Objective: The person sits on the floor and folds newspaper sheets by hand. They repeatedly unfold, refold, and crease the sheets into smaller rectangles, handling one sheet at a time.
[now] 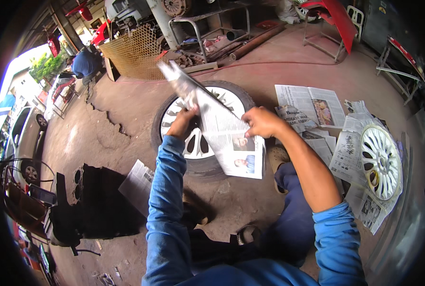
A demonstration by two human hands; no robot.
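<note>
A folded sheet of newspaper (222, 125) is held up in front of me, its upper end blurred by motion. My left hand (182, 123) grips its left edge, and my right hand (264, 122) pinches its right side, thumb and fingers closed on the paper. Directly beneath lies a car wheel (193, 145) with white spokes, flat on the floor inside a black tyre (204, 168). The paper hides the right part of the wheel. Neither hand visibly touches the wheel.
On the right, a bare white wheel rim (381, 162) with a roll of tape (373, 178) lies on spread newspapers (351, 151). A black panel (105, 205) is at left. Behind stand a metal mesh (135, 53) and a red panel (335, 21). A person (84, 63) crouches far left.
</note>
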